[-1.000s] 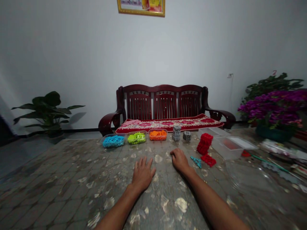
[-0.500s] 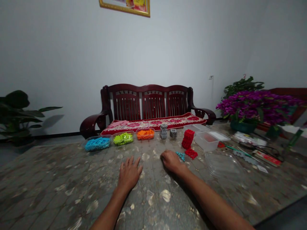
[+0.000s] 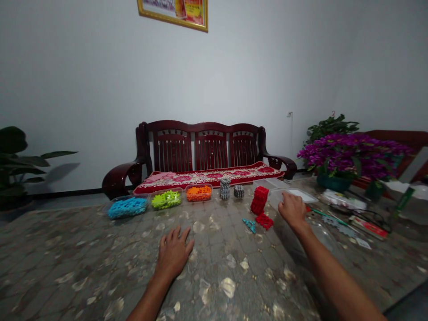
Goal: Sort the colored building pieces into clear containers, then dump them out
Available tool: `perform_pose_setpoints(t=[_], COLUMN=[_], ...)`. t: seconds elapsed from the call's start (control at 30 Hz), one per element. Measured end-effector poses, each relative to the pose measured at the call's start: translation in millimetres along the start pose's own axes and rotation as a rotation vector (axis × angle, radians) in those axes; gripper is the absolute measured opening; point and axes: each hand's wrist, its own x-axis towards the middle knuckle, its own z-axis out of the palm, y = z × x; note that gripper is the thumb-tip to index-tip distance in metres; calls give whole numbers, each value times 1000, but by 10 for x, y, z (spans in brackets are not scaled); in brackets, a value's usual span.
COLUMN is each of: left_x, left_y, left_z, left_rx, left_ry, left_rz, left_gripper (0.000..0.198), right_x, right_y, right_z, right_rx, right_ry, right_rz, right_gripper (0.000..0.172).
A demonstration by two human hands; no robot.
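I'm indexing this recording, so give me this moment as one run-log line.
left hand: palm-down on table | right hand: at clear container, contact unclear | red stack: on table, unheld

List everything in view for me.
Clear plastic tubs of pieces: three; blue, lime, orange; left
Plastic piles: four; two grey, two red; centre
Plastic triangle: one, teal, beside piles
Plastic containers: several, clear, right
Assorted clutter: uncounted, mixed, right
Potted flowers: several, purple, right
Leafy plants: two, green, sides
Wooden bench: one, maroon, back
Draped cloth: one, red, bench
Picture frame: one, gold, top
Table: one, grey, foreground
Left hand: one, bare, on table
Right hand: one, bare, by containers
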Motion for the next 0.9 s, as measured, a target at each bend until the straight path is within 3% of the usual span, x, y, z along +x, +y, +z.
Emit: perform_pose_setpoints(t=[0.1, 0.27, 0.37, 0.47, 0.57, 0.63, 0.73, 0.9], left_x=[1, 1, -2, 0, 17, 40, 78, 80], left_y=[-12, -23, -24, -32, -54, -78, -126, -222], left_z=[19, 25, 19, 36, 101, 168, 268, 277], left_rx=[7, -2, -22, -52, -87, -122, -245, -545], left_ry=[9, 4, -1, 8, 31, 50, 144, 447], left_rz=[2, 1, 1, -5, 1, 1, -51, -138], left_gripper=[48, 47, 47, 47, 47, 49, 56, 55], right_x=[57, 186, 292, 385, 426, 397, 228, -332], right_y=[106, 230, 346, 442, 395, 229, -215, -1110], right_z=[57, 98, 57, -65, -263, -401, -522, -366], right_rx=[-26, -60, -81, -86, -28, 62, 291, 667], right_ry=[-55, -112, -103, 13, 273, 412, 466, 210], right_rz=[10, 9, 29, 44, -10, -106, -348, -707], right_gripper=[38, 23, 25, 28, 31, 32, 29, 25])
